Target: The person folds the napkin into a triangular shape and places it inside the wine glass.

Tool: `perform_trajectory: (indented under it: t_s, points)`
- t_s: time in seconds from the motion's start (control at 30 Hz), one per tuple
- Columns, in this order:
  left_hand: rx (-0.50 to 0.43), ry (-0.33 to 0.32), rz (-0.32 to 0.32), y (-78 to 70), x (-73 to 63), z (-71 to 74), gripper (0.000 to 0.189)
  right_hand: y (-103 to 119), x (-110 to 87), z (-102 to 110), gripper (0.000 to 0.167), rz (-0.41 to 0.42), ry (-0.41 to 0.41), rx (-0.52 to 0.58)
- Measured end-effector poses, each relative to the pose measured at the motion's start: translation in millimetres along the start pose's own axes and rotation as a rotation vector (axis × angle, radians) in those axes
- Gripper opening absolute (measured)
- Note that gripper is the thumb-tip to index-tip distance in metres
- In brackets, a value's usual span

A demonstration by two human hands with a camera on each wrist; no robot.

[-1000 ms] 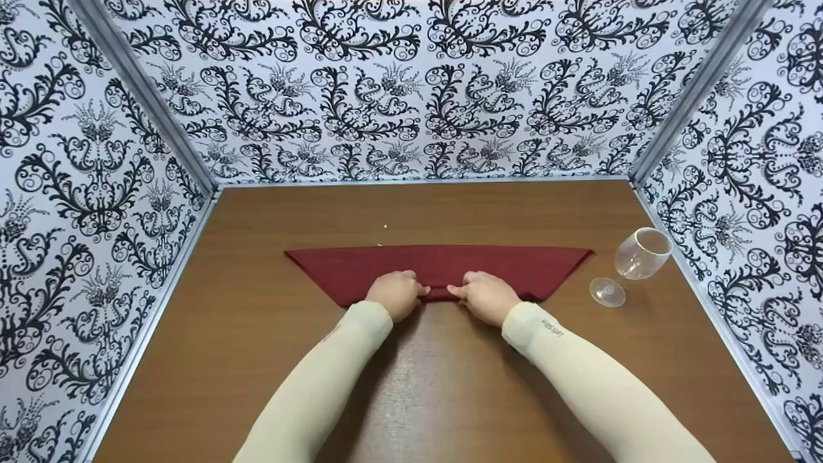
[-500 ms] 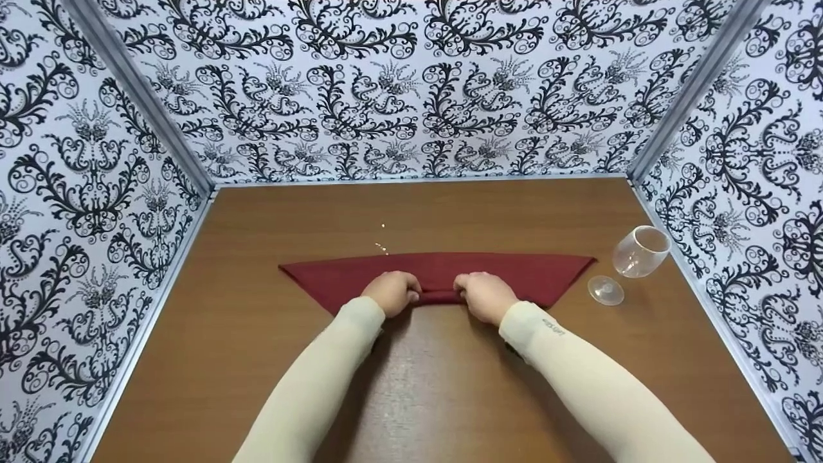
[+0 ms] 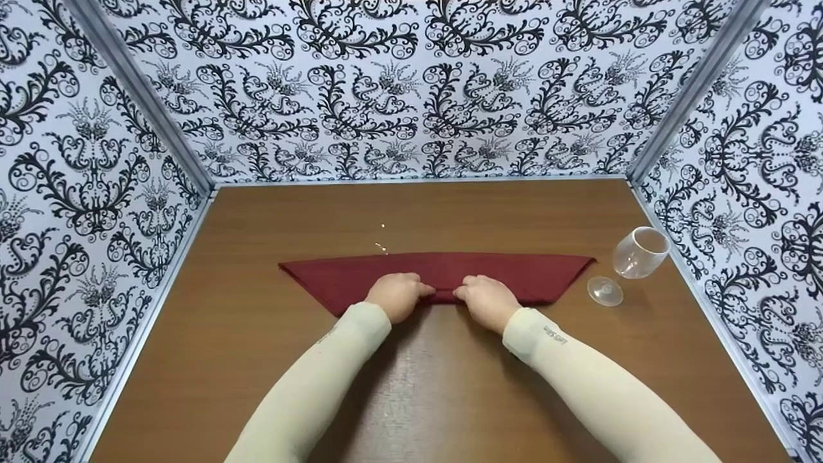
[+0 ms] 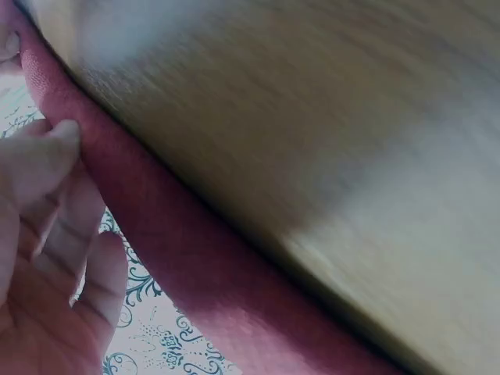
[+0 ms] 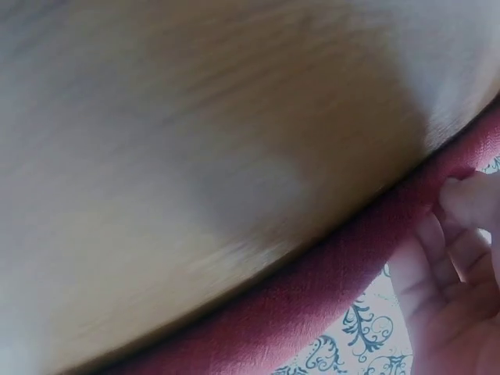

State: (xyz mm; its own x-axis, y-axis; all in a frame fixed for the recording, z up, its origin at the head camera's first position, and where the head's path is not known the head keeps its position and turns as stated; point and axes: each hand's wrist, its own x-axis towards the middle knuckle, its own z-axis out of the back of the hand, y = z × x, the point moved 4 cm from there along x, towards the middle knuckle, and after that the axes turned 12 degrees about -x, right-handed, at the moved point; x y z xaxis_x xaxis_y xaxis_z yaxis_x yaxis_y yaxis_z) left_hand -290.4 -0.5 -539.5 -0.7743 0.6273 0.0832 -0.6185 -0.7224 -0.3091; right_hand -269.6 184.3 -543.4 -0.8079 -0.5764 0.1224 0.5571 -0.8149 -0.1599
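Note:
A dark red cloth napkin (image 3: 341, 276) lies folded on the table, wide along its far edge and narrower at the near one. Along the near edge runs a rolled fold. My left hand (image 3: 397, 297) pinches this roll left of the middle. Just to the right, across a small gap, my right hand (image 3: 487, 299) pinches the same roll. In the left wrist view the thumb (image 4: 64, 141) presses on the red roll (image 4: 172, 203). The right wrist view shows the other thumb (image 5: 469, 199) at the roll too, fingers bent behind it.
A clear stemmed wine glass (image 3: 641, 254) stands to the right of the napkin, near the table's right edge. Small pale specks (image 3: 382, 247) lie beyond the napkin. Patterned panels (image 3: 398, 96) enclose the wooden table (image 3: 257, 218) at the back and both sides.
The napkin has shifted slightly toward me. My fingers were drawn in half a second ago; now the forefingers reach toward each other along the roll. The glass stays put.

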Motion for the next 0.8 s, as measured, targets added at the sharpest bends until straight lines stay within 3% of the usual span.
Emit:
perform_trajectory:
  t_s: [0.2, 0.37, 0.6, 0.8]
  points:
    - [0.053, 0.105, -0.016, 1.7, -3.5, -4.3, 0.045, -2, -5.8, -3, 0.038, 0.026, -0.001, -0.006]
    - [0.006, 0.149, -0.004, 9.1, -2.6, -9.3, 0.052, -5, -6.1, -4, 0.045, 0.012, 0.029, 0.048]
    - [-0.1, 0.097, 0.021, 16.0, 1.5, -11.8, 0.047, -7, -1.4, -5, 0.039, 0.0, -0.001, 0.073]
    - [-0.085, 0.07, 0.064, 15.9, 5.0, -11.7, 0.037, -6, 3.6, -6, 0.023, 0.008, -0.035, 0.037]
